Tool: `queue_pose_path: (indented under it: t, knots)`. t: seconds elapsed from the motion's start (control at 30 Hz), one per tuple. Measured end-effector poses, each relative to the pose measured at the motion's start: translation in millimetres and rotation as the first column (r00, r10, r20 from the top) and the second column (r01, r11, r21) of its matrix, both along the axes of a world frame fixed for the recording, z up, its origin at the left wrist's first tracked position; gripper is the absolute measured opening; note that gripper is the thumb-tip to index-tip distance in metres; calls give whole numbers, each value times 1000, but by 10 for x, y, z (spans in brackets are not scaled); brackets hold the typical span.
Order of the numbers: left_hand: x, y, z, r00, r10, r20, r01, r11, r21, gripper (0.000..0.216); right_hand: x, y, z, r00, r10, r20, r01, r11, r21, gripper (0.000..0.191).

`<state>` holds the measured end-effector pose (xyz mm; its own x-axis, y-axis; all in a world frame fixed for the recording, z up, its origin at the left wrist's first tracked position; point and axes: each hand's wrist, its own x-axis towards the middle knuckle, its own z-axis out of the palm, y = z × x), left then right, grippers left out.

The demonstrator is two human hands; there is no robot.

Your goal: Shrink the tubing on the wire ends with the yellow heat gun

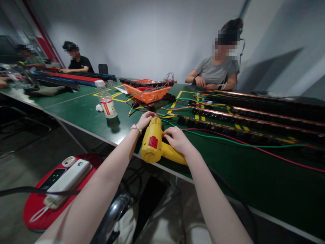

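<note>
Head view: heat gun (154, 142) is lying at the table (228, 176) edge, right hand (177, 139) gripping its handle, left hand (146, 119) curling at the nozzle, hold unclear. I'm judging it rigid and hefty; the handle looks safest.

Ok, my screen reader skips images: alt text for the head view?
The right hand grips a yellow heat gun on a green table, the left hand at its nozzle, beside wired black strips. A water bottle and orange basket stand beyond.

We find bare surface (241, 176) along the near right edge; farther in, wires (177, 107), strips (254, 118), an orange basket (149, 95) and a bottle (108, 105) crowd it.
</note>
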<state>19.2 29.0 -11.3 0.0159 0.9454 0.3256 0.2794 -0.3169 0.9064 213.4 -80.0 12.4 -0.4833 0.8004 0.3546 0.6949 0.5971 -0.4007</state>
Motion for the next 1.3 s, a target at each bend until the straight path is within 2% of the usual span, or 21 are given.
queue_pose_path:
  t: [0.13, 0.67, 0.97, 1.3]
  knots:
    - [0, -28, 16, 998, 40, -51, -40, 999, 0, 21, 20, 17, -13, 1000, 16, -13, -16, 1000, -2, 18]
    - [-13, -23, 10, 1000, 9, -24, -9, 1000, 8, 19, 65, 18, 1, 996, 49, -76, -49, 999, -1, 17]
    - [-4, 38, -20, 996, -68, 51, 69, 998, -8, 19, 251, -9, -1, 993, 9, -121, -14, 999, -45, 16]
    - [-13, 30, -15, 996, -64, 59, 66, 997, -30, 22, 601, -31, 20, 987, -80, -138, 68, 994, -91, 15]
